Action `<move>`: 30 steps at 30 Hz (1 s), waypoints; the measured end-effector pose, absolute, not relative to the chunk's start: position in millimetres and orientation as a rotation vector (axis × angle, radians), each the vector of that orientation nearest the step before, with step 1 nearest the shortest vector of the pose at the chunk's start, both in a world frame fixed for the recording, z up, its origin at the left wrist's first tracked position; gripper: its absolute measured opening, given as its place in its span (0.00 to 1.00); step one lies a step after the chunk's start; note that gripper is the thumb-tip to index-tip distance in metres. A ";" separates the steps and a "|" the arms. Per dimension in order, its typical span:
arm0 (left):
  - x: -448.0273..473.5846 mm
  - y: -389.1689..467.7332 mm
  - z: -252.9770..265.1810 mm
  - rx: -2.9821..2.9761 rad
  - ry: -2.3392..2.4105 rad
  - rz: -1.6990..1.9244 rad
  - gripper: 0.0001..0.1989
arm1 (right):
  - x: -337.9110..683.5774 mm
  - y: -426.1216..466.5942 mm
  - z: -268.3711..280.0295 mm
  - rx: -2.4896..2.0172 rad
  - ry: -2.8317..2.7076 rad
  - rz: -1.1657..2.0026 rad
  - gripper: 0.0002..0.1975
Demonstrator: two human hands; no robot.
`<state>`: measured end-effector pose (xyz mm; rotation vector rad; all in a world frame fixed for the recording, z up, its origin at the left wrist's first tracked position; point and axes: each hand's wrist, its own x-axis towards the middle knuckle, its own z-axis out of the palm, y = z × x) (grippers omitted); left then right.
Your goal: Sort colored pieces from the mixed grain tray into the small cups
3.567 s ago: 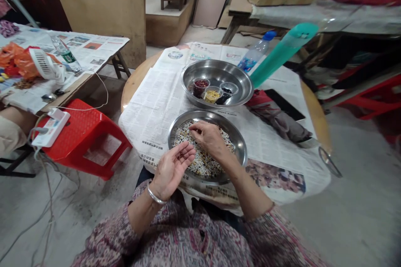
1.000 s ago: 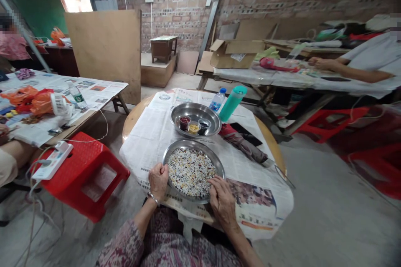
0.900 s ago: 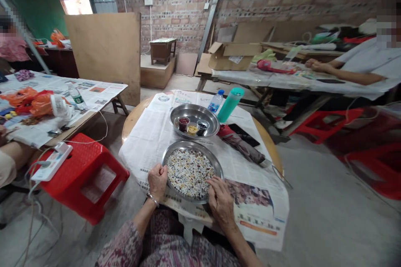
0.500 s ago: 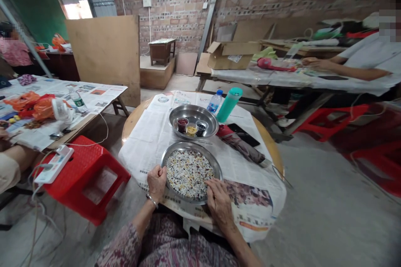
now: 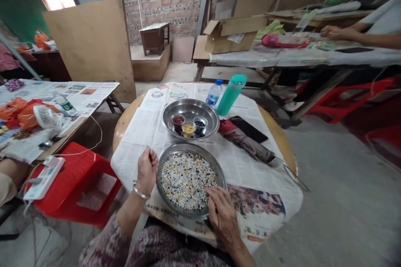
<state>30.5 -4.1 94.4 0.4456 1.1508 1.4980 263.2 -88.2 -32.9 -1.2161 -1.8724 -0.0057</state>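
Observation:
A round metal basin (image 5: 223, 172) in front of me holds mixed white, yellow, dark red and black grains (image 5: 188, 180). My left hand (image 5: 147, 170), with a bracelet at its wrist, is raised beside the basin's left rim, its fingers curled closed. Whatever they may hold is hidden. Over the right rim lies my right hand (image 5: 222, 210), fingers stretched out with their tips at the edge of the grains. Behind stands a second metal basin (image 5: 205, 107) with three small clear cups: dark red beans (image 5: 178, 120), yellow grains (image 5: 188, 129) and black beans (image 5: 199, 124).
Newspaper (image 5: 134, 133) covers the round table. At its back stand a water bottle (image 5: 214, 93) and a teal bottle (image 5: 232, 95). A folded umbrella (image 5: 247, 142) and a dark phone (image 5: 249, 128) lie right. A red stool (image 5: 78, 183) bears a power strip (image 5: 44, 178).
My left hand has lifted from the near basin's left rim, moving up and slightly left, still closed. My right hand stays at the right rim. The view has tilted down.

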 end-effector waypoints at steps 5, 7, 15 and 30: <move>60.2 103.0 129.5 0.464 0.964 1.455 0.15 | 264.3 -88.7 -31.5 -1.215 -1.865 -0.006 0.13; 75.3 142.8 126.7 0.552 0.998 1.445 0.19 | 264.5 -88.7 -31.5 -1.217 -1.863 -0.008 0.13; 92.1 211.4 82.5 1.201 1.231 1.431 0.30 | 263.1 -89.1 -25.7 -1.225 -1.826 0.034 0.14; 78.2 200.0 89.2 1.273 1.017 1.233 0.28 | 263.9 -88.9 -26.6 -1.235 -1.814 0.034 0.15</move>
